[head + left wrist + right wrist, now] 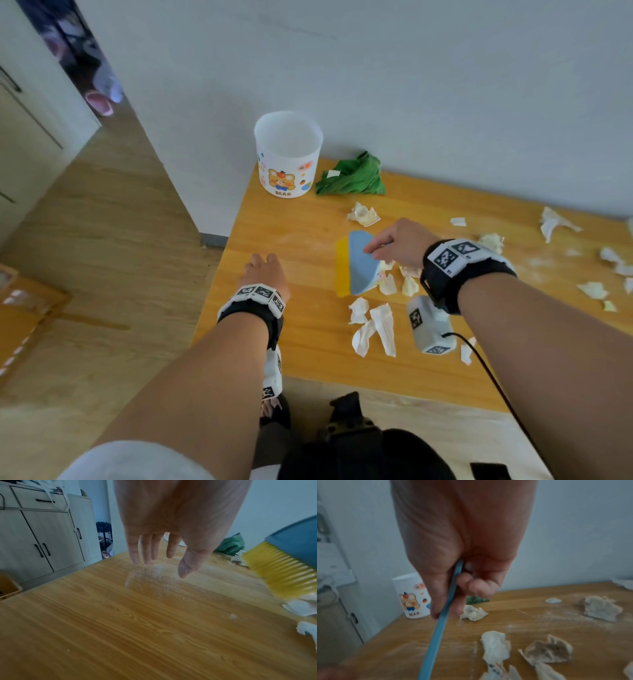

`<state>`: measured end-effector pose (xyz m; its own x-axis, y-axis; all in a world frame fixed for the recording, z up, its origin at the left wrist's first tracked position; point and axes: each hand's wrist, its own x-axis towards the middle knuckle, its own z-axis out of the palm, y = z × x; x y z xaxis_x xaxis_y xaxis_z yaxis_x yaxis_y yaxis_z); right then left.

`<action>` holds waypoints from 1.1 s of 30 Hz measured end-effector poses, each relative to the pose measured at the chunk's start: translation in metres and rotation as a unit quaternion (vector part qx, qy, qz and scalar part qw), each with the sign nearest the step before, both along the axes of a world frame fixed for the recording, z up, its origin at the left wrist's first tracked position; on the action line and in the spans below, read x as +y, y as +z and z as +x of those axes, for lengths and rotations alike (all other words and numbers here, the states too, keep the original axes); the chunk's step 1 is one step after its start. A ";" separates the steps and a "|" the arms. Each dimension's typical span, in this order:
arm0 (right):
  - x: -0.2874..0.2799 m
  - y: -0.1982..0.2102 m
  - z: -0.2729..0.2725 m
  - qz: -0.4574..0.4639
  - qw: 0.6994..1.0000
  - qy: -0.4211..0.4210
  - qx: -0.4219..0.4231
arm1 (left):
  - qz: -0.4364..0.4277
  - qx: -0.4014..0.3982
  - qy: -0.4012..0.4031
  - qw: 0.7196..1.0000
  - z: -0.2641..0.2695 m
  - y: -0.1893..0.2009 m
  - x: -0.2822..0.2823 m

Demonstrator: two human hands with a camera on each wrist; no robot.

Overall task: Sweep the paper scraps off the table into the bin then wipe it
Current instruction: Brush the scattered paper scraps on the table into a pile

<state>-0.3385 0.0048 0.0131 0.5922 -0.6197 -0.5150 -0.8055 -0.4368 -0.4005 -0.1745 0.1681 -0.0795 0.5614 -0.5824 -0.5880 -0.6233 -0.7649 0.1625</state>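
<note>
The wooden surface (308, 342) fills the lower right of the frame. At its upper left corner stands the white bin (287, 154), a green cloth (352, 176) just beside it. Paper scraps (373, 323) lie scattered centre to right, behind a blue-and-yellow brush (356, 263) pinched by the right hand (397, 241). The left hand (265, 274), fingers relaxed and spread, hovers over bare wood.

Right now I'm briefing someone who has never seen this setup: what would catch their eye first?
Torn white paper scraps litter the right part of the orange wooden table. Amid them the right hand grips a blue scraper with a yellow edge, while the left hand hovers open near the table's left edge. By the wall at the far corner stand a white bear-print bin and a crumpled green cloth.
</note>
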 end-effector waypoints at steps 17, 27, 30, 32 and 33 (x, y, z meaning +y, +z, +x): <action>-0.001 -0.048 -0.031 0.064 0.986 0.107 0.108 | -0.108 -0.027 -0.056 0.992 -0.053 -0.030 0.005; -0.036 -0.030 -0.069 -0.032 0.996 -0.008 0.081 | -0.083 -0.027 -0.061 0.994 -0.077 -0.032 -0.011; -0.036 -0.027 -0.066 0.020 0.999 -0.014 0.037 | -0.087 -0.040 -0.057 0.994 -0.079 -0.032 -0.012; -0.031 -0.026 -0.060 0.057 0.998 -0.001 0.027 | -0.089 -0.045 -0.052 0.994 -0.080 -0.033 -0.011; -0.027 -0.027 -0.056 0.068 0.997 0.017 0.036 | -0.088 -0.046 -0.048 0.994 -0.080 -0.033 -0.010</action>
<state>-0.3947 -0.0221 -0.0142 0.5698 -0.5221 -0.6346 -0.8201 -0.4101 -0.3989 -0.2544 0.1583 -0.1124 0.5447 -0.7255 -0.4207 -0.7107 -0.6656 0.2276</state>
